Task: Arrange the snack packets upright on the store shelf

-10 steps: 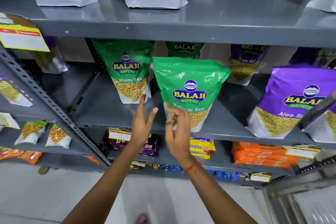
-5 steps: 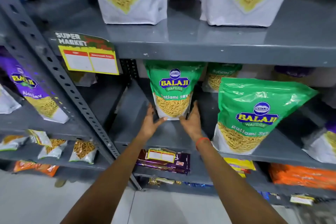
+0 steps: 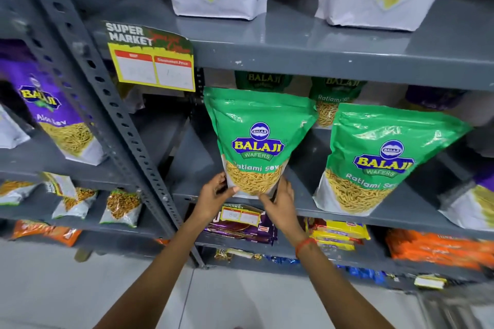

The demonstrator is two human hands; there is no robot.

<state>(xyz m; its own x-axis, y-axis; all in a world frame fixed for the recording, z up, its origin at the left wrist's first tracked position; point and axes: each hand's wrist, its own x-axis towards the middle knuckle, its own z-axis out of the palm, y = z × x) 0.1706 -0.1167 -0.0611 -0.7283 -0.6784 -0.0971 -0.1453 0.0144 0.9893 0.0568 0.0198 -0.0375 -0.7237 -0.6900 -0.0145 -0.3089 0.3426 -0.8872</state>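
**Two hands at one packet's base**

We clasp the green packet (image 3: 256, 141) at its bottom corners, left hand (image 3: 213, 196) and right hand (image 3: 280, 201) equally near. It stands at the shelf (image 3: 401, 212) front, long axis vertical, top leaning slightly toward us.

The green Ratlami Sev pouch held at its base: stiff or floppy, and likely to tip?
The glossy green foil pouch probably flexes; its top is creased. Likely slippery, given the sheen. It may tip forward, as it widens above the narrow base.
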